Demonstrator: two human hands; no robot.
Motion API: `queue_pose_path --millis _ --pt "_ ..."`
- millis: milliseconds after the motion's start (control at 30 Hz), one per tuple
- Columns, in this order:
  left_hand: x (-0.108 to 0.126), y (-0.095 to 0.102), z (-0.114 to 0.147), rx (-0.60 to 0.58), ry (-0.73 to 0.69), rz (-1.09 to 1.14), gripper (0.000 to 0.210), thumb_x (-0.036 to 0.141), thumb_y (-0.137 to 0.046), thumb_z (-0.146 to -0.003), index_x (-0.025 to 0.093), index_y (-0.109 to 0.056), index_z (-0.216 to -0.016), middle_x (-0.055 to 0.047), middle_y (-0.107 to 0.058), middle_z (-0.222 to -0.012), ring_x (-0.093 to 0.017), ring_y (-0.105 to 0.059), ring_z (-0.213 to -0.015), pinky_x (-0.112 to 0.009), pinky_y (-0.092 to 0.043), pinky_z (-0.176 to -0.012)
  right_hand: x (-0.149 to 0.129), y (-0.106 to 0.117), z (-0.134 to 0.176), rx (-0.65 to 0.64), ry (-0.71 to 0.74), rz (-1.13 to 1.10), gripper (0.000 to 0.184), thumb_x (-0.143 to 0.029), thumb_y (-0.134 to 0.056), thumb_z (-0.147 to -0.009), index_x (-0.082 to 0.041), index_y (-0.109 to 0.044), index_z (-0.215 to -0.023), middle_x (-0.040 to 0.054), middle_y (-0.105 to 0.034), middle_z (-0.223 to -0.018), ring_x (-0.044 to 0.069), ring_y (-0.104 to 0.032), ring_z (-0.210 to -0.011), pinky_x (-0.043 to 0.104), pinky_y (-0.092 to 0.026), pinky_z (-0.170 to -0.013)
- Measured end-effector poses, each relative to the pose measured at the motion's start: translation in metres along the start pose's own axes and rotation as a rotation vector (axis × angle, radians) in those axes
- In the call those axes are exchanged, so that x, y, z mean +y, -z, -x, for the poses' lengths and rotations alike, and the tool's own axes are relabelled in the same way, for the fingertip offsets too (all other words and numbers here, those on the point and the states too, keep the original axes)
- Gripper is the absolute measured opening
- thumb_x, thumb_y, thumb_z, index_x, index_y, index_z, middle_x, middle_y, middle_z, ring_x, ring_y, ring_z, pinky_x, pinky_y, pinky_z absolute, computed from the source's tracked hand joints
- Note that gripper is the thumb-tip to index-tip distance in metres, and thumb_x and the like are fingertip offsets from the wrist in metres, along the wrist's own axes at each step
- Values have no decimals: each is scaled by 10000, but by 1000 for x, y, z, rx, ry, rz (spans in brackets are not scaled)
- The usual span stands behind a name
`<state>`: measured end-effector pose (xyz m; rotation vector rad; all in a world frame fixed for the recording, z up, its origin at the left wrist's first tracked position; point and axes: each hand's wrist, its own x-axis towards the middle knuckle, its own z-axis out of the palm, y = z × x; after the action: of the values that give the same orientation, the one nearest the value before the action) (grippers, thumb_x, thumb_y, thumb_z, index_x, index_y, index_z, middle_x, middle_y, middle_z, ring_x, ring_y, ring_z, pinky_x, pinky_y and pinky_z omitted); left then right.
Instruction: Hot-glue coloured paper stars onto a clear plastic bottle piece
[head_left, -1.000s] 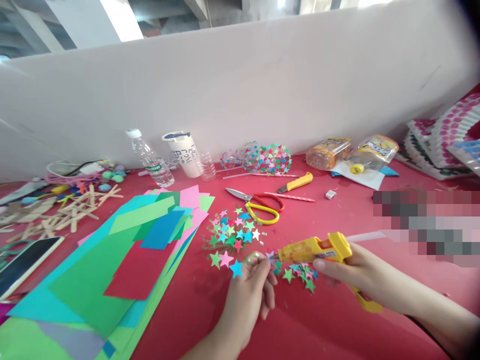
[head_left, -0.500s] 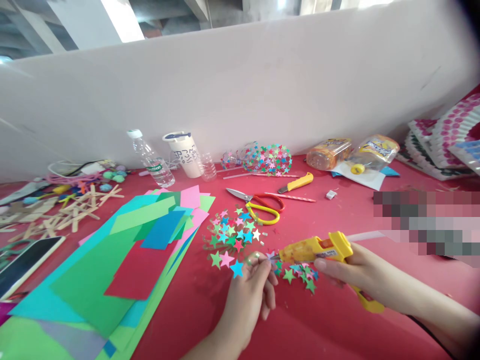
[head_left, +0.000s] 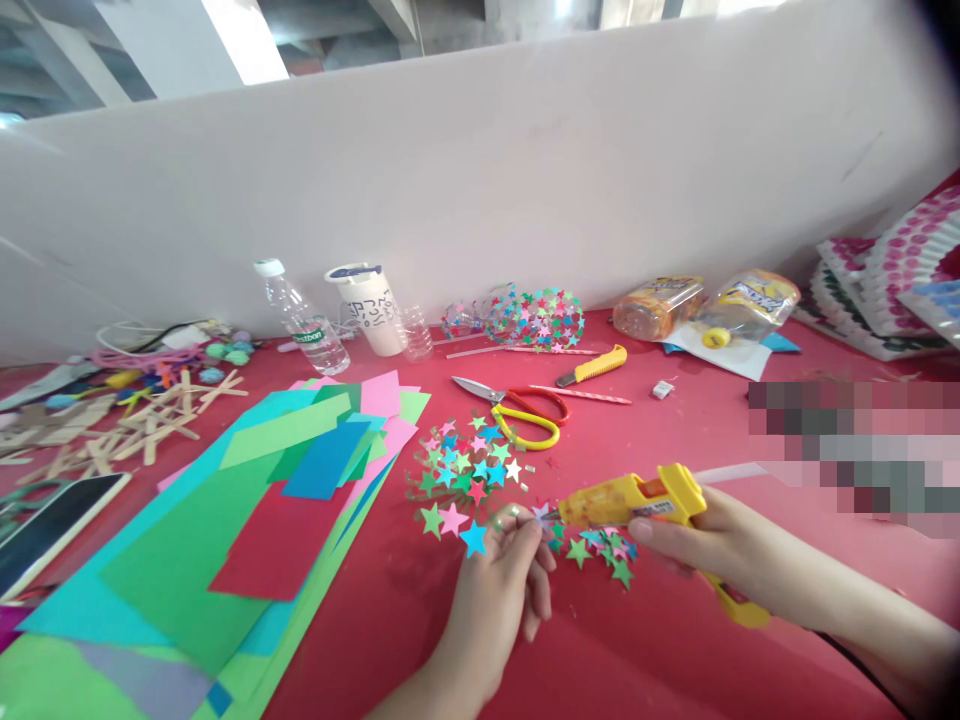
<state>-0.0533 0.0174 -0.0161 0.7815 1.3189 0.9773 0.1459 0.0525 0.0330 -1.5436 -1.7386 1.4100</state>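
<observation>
My right hand [head_left: 694,545] is wrapped round a yellow hot glue gun [head_left: 622,500], its nozzle pointing left. The nozzle tip meets a small pale purple paper star [head_left: 541,512], pinched between the thumb and fingers of my left hand [head_left: 506,565]. Just beyond my left hand stands a cluster of colourful stars [head_left: 465,465] on a clear plastic piece, most of which is hidden beneath them. Under the glue gun lies a loose pile of paper stars [head_left: 600,548], mostly green, blue and pink.
Scissors [head_left: 525,415] and a yellow utility knife [head_left: 596,367] lie beyond my hands. Coloured paper sheets [head_left: 172,570] spread at left beside a phone [head_left: 56,530] and craft sticks [head_left: 150,420]. A water bottle [head_left: 304,320], a cup [head_left: 371,308] and a star-covered bottle [head_left: 536,318] line the wall.
</observation>
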Motion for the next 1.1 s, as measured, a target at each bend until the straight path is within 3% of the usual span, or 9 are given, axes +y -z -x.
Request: queue_pose_path --millis 267,433,700,833,967,1033,1100 --pt "2 0 -1 -1 0 13 205 372 -511 -841 198 -458 -747 48 -537 -609 -37 -409 -344 -141 -221 -290 2 2 0 -12 -5 6 413 -638 -562 -768 -228 -564 -717 -40 -455 -584 126 -402 -536 239 -343 -490" --pt "3 -1 0 8 9 14 191 365 -516 -835 198 -459 -764 45 -548 -631 -40 -421 -348 -143 -224 -288 0 7 -1 -88 -5 38 393 -621 -558 -789 -234 -625 -810 -35 -515 -579 145 -456 -541 240 -369 -494" --pt "1 -1 1 4 -5 0 199 360 -503 -850 197 -454 -747 42 -545 -623 -38 -416 -350 -141 -224 -291 0 8 -1 -89 4 29 371 -590 -572 -812 -226 -642 -817 -41 -540 -588 141 -505 -559 226 -414 -519" --pt "0 0 0 -8 -2 -25 197 355 -478 -873 199 -448 -755 51 -527 -607 -42 -410 -347 -142 -238 -291 -7 9 1 -145 49 -52 329 -536 -585 -837 -238 -673 -946 -13 -650 -740 195 -622 -794 248 -496 -744" --pt "0 0 4 -46 -64 -109 208 373 -458 -895 205 -470 -774 62 -503 -573 -48 -403 -339 -144 -252 -292 -12 8 3 -211 115 -108 298 -489 -584 -859 -266 -676 -1034 3 -702 -984 213 -621 -996 268 -462 -911" --pt "1 0 7 -85 -103 -169 232 377 -436 -913 207 -479 -761 71 -459 -502 -53 -391 -339 -138 -257 -303 -9 9 2 -164 125 -80 315 -509 -593 -843 -261 -677 -1017 5 -707 -946 208 -635 -938 266 -485 -854" --pt "2 -1 9 -118 -108 -181 242 370 -426 -917 206 -472 -745 63 -472 -520 -51 -406 -349 -132 -257 -304 -3 11 -3 -35 62 -30 352 -562 -576 -825 -235 -677 -906 7 -687 -801 189 -629 -744 259 -503 -681"
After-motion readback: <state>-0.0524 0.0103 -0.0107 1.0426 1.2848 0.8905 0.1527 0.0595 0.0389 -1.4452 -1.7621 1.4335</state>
